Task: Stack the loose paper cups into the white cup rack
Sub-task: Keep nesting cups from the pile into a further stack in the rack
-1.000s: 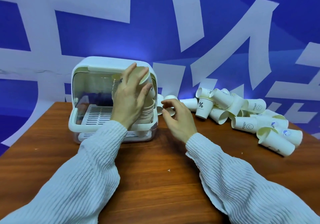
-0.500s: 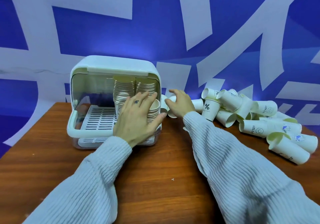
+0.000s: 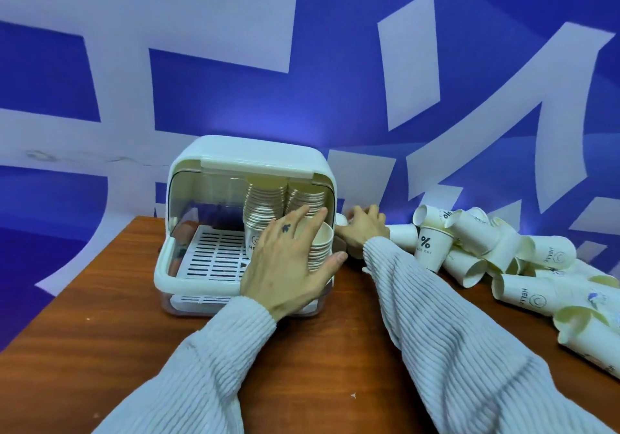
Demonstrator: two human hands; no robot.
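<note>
The white cup rack [image 3: 251,156] stands open on the wooden table [image 3: 100,333]. Two tall stacks of paper cups [image 3: 265,205] stand at its back right, under the raised lid. In front of them is a shorter stack [image 3: 321,249], and my left hand [image 3: 288,266] wraps around it, with the thumb at the rack's front edge. My right hand [image 3: 364,229] reaches just past the rack's right side, its fingers curled on a loose cup [image 3: 341,220] that is mostly hidden. A heap of loose white cups [image 3: 503,252] lies to the right.
The rack's slatted tray [image 3: 211,252] is bare on its left half. One cup printed with a percent sign [image 3: 427,247] stands upright at the near edge of the heap. A blue and white wall [image 3: 335,81] rises right behind the table.
My left hand came down from the top of the rack's opening onto the short front stack and stays there. My right hand moved away from me, to the cup beside the rack.
</note>
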